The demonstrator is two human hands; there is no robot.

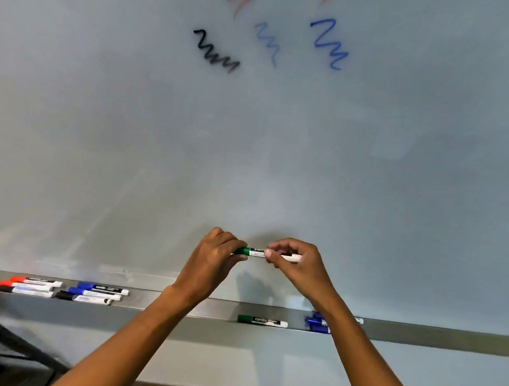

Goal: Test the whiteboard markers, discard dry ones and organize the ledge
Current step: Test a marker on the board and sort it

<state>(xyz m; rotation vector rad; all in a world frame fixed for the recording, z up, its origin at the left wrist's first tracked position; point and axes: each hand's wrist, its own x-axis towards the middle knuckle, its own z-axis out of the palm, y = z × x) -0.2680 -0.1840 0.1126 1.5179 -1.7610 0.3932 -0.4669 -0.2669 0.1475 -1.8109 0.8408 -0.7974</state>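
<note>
Both hands pinch a level green-capped marker [258, 252]: left [218, 254] on cap, right [294, 260] on white barrel

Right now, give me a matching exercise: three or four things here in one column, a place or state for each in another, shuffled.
Things:
1. green-capped marker in hand
2. green-capped marker lying alone
3. black zigzag scribble
4. red-capped markers

Places:
A. on the whiteboard, upper area
B. left end of the grey ledge
C. held between left hand and right hand
D. middle of ledge

Pairs: 1-C, 2-D, 3-A, 4-B
</note>
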